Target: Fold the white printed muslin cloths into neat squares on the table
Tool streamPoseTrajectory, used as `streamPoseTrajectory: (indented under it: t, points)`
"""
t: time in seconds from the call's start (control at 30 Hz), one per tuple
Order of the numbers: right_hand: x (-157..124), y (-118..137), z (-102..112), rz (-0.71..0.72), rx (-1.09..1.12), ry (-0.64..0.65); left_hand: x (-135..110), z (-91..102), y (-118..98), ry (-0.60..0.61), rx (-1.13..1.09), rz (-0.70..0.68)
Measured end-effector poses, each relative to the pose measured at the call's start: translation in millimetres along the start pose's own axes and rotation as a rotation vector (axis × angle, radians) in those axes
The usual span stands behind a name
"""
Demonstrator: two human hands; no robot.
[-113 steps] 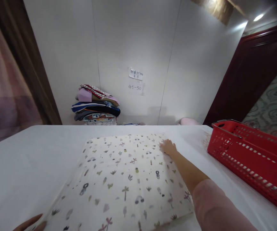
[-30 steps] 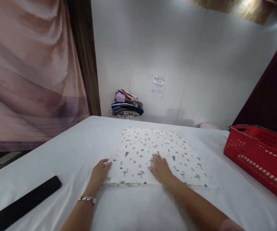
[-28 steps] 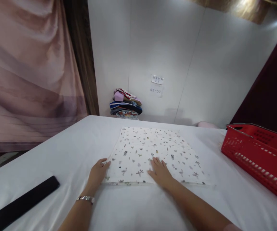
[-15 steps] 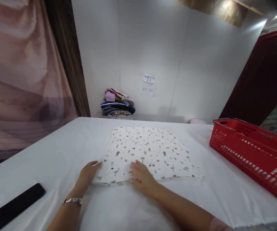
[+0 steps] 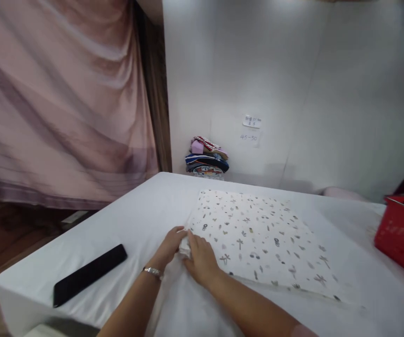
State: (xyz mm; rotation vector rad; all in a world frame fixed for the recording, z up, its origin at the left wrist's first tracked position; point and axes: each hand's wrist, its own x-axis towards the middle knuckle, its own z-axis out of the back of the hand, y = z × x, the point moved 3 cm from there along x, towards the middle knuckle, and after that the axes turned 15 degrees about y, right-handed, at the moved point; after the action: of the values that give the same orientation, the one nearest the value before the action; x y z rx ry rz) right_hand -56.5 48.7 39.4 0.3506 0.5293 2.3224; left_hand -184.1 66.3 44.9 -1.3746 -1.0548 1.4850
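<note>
A white cloth [image 5: 254, 238] printed with small plants, birds and other figures lies spread flat on the white-covered table. Its near left corner is bunched up between my two hands. My left hand [image 5: 171, 244], with a silver bracelet at the wrist, is closed on that corner from the left. My right hand [image 5: 203, 260] grips the gathered edge from the right, fingers over the top and thumb below. The two hands nearly touch. Part of the gathered corner is hidden by the fingers.
A long black object [image 5: 91, 274] lies on the table [image 5: 145, 206] at the left. At the right edge stands a red plastic basket [image 5: 403, 234]. Behind the table is a stack of folded fabrics [image 5: 207, 158] by the wall. A pink curtain [image 5: 64, 103] hangs on the left.
My right hand has moved left to join my left hand at the cloth's near left corner, which is now gathered up. The view has turned left, so the basket shows less.
</note>
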Motion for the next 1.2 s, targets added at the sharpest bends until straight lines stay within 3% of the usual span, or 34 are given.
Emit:
streamPoseTrajectory:
  t: [0.3, 0.57, 0.8, 1.0, 1.1, 1.2]
  points:
    - [10.4, -17.7, 0.4, -0.072, 0.167, 0.009, 12.7, 2.0, 10.9, 0.064, -0.061, 0.051]
    - [-2.6, -3.3, 11.6, -0.003, 0.282, -0.015, 52.0, 8.4, 9.7, 0.072, -0.076, 0.095]
    - [-54.2, 22.9, 40.7, 0.043, 0.462, 0.043, 79.2, 1.2, 2.7, 0.087, -0.155, 0.143]
    - [-111.1, 45.0, 92.3, 0.026, 0.622, 0.148, 86.7, -6.1, -5.3, 0.043, -0.273, 0.121]
    - [-142.5, 41.7, 120.3, -0.051, 0.746, 0.102, 78.3, -3.1, -9.8, 0.042, -0.327, 0.116]
    - [-174.0, 23.5, 142.9, -0.211, 0.871, -0.067, 64.6, 3.4, -16.3, 0.052, -0.355, 0.069]
